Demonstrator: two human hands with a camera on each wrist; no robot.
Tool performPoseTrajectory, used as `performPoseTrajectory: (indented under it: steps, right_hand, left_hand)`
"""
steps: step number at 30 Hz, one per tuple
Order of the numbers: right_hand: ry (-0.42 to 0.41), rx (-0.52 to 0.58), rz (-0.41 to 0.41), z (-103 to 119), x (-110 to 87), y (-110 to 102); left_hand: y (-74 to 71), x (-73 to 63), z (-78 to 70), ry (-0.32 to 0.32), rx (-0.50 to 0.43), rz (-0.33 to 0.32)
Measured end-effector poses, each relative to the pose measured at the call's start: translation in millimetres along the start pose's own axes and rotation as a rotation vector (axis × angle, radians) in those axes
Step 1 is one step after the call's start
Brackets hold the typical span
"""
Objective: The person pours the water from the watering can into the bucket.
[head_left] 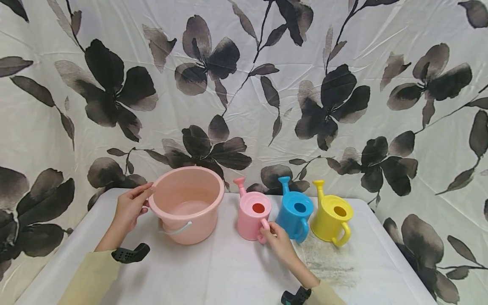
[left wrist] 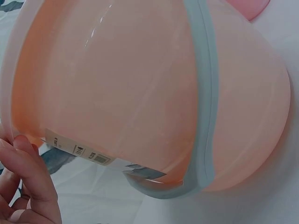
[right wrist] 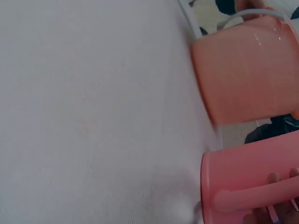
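Observation:
A pale pink bucket [head_left: 190, 226] with a thin grey-blue handle [left wrist: 205, 93] stands on the left part of the table. My left hand [head_left: 128, 207] pinches its rim at the left side, thumb and fingers at the edge. Right of the bucket stands a pink watering can [head_left: 249, 218], spout pointing to the back. My right hand [head_left: 280, 243] holds this can's handle [right wrist: 261, 193] with curled fingers. Close beside it stands a blue watering can [head_left: 291, 218], then a yellow watering can [head_left: 329, 216], both upright with handles toward me.
A white cloth covers the table [head_left: 183, 275], with a greyish stain [head_left: 328, 262] in front of the yellow can. Behind hangs a white curtain [head_left: 267, 106] with dark flowers. A printed label [left wrist: 77, 147] is stuck on the bucket's side.

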State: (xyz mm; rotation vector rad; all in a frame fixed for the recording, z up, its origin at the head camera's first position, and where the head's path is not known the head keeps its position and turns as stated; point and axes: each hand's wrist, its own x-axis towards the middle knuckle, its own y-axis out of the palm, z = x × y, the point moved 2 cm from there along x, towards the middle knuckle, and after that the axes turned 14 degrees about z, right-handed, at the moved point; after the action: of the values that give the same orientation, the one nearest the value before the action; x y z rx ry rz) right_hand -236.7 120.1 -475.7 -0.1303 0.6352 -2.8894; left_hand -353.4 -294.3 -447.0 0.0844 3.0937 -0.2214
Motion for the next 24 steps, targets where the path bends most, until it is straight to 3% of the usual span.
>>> performPoseTrajectory:
  steps: [5, 11, 15, 20, 24]
  right_hand:
    - [0.029, -0.156, 0.027, 7.3, -7.4, -13.9]
    - [0.007, -0.182, -0.029, 8.7, -19.0, -34.0]
    - [-0.054, -0.183, -0.117, 9.6, -32.2, -49.8]
    - [-0.17, -0.191, -0.283, 11.9, -48.6, -68.0]
    - [-0.132, -0.117, -0.394, 4.8, -53.6, -79.8]
  left_hand:
    - [-4.2, 9.8, 10.3, -0.005, 0.014, -0.018]
    - [9.3, -17.2, -22.5, -0.011, 0.037, -0.026]
    - [17.2, -32.6, -40.4, -0.035, 0.053, -0.014]
    - [18.5, -34.7, -43.4, -0.047, 0.054, -0.01]
    - [18.3, -33.6, -42.8, -0.05, 0.052, -0.012]
